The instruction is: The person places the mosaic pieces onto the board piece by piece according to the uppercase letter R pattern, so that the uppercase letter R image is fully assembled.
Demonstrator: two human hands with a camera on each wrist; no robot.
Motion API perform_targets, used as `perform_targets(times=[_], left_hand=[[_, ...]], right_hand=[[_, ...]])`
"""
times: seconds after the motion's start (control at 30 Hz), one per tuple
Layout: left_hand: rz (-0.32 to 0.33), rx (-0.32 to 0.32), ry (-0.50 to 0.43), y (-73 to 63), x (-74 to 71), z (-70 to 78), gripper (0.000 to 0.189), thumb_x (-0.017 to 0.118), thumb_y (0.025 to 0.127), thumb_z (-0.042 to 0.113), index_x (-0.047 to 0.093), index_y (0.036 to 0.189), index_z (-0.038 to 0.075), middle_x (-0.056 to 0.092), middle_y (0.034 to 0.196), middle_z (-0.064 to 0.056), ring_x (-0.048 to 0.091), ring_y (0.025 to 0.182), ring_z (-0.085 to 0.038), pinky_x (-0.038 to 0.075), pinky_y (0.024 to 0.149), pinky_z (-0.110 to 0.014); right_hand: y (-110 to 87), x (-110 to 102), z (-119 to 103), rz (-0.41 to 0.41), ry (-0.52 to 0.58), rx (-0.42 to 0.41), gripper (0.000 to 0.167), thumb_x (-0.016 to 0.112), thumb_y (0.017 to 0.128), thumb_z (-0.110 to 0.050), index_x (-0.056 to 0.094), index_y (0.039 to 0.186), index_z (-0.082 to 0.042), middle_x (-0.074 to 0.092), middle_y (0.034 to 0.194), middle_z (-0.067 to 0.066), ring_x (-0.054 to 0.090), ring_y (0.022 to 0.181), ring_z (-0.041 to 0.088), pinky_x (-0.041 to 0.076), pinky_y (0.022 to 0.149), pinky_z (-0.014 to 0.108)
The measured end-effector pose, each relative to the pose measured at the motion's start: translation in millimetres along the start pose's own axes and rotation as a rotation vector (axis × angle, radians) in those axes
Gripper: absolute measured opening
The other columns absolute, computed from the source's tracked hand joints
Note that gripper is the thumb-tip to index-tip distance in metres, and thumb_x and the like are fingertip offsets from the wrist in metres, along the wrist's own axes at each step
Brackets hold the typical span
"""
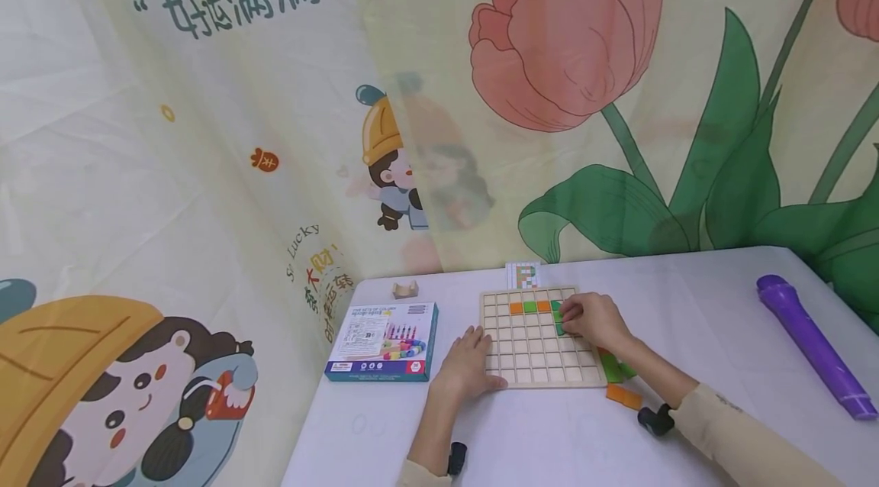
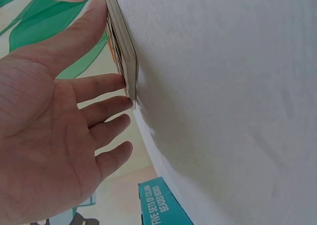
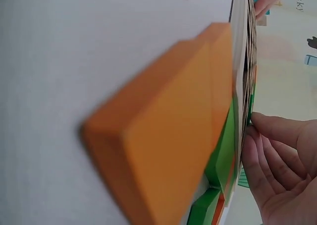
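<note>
A wooden grid board (image 1: 536,357) lies on the table, its upper rows holding orange and green square tiles (image 1: 529,308). My left hand (image 1: 467,363) rests at the board's left edge; in the left wrist view its straight, spread fingers (image 2: 106,86) touch the board's side (image 2: 126,51). At the right side of the board, my right hand (image 1: 596,319) pinches a green tile (image 1: 559,328) over the grid, with thumb and fingertips close together. The right wrist view shows those fingertips right at the board's edge, a bit of green tile (image 3: 251,106) beside them, largely hidden.
Loose orange (image 1: 623,396) and green pieces (image 1: 610,369) lie by the board's lower right corner. A boxed set (image 1: 382,342) is to the left, a small wooden holder (image 1: 405,289) behind it. A pattern card (image 1: 523,275) lies beyond the board, a purple microphone-shaped object (image 1: 813,346) far right.
</note>
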State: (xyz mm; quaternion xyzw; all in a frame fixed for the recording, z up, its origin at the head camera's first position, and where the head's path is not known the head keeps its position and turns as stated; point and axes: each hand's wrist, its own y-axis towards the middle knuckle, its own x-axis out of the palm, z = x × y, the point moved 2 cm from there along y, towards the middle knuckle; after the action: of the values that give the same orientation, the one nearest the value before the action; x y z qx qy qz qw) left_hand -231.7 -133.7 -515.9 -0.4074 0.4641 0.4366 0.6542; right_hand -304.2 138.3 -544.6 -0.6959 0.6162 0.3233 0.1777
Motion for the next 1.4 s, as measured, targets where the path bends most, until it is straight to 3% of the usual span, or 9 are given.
perform_targets(times=[0.43, 0.8, 1.17, 1.4], left_hand=[[-0.006, 0.001, -0.012, 1.3, -0.3, -0.6, 0.088, 0.089, 0.082, 0.042, 0.051, 0.153, 0.003, 0.041, 0.164, -0.015, 0.030, 0.156, -0.031, 0.028, 0.126, -0.048], [-0.004, -0.001, -0.022, 1.7, 2.1, -3.5, 0.089, 0.088, 0.083, 0.042, 0.050, 0.153, 0.003, 0.040, 0.165, -0.015, 0.029, 0.156, -0.031, 0.029, 0.126, -0.048], [0.001, -0.005, -0.048, -0.2, 0.4, -3.1, 0.089, 0.089, 0.082, 0.039, 0.051, 0.152, 0.002, 0.040, 0.165, -0.015, 0.030, 0.156, -0.032, 0.028, 0.126, -0.049], [-0.004, 0.001, -0.043, 1.0, 3.0, -1.8, 0.088, 0.089, 0.082, 0.040, 0.051, 0.152, 0.003, 0.040, 0.165, -0.015, 0.029, 0.156, -0.032, 0.029, 0.126, -0.049]], right_hand=[[-7.1, -17, 1, -0.010, 0.043, 0.046, 0.018, 0.080, 0.091, -0.007, 0.077, 0.108, -0.004, 0.074, 0.089, 0.000, 0.069, 0.083, 0.017, 0.061, 0.074, 0.033], [-21.7, -42, -11, 0.023, 0.024, 0.013, 0.018, 0.076, 0.093, -0.010, 0.078, 0.109, -0.003, 0.076, 0.088, 0.001, 0.070, 0.082, 0.019, 0.059, 0.070, 0.030], [-30.2, -56, 12, 0.029, -0.003, 0.067, 0.017, 0.076, 0.093, -0.009, 0.077, 0.108, -0.002, 0.074, 0.090, 0.002, 0.068, 0.083, 0.020, 0.058, 0.069, 0.030], [-39.4, -59, 33, 0.003, -0.043, 0.075, 0.018, 0.074, 0.088, 0.000, 0.075, 0.106, 0.001, 0.074, 0.089, 0.003, 0.068, 0.083, 0.021, 0.060, 0.073, 0.035]])
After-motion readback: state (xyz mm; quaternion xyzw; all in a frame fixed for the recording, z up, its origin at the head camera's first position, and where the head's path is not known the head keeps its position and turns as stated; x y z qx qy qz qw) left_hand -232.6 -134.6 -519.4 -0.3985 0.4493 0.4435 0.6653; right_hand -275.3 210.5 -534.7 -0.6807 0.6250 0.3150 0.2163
